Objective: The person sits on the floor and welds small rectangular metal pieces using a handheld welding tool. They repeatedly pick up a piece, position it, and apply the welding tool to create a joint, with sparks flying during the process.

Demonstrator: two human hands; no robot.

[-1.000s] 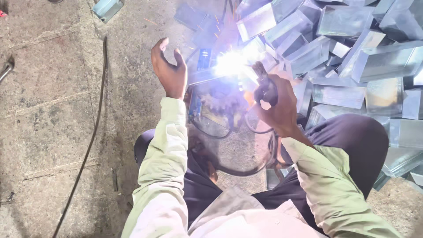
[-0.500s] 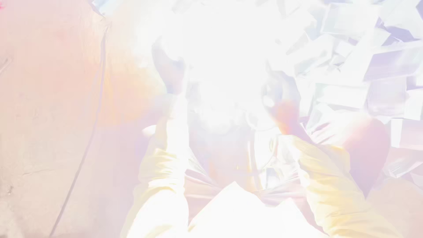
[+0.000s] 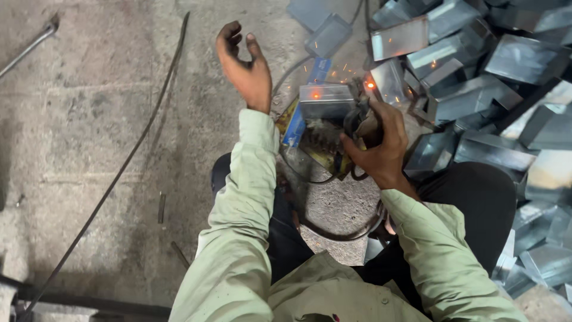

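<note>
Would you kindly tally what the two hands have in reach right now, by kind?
Welding holder, gripped in the right hand: 1
Small metal box with a glowing spot, at the holder's tip: 1
Things in the raised, open left hand: 0
Total: 2

Left hand raised, right hand clenched

head cam | steep downward look from above | close over lap and concrete floor | single view

Rough concrete floor with black cable, metal rod and heaped folded sheet-metal boxes.
</note>
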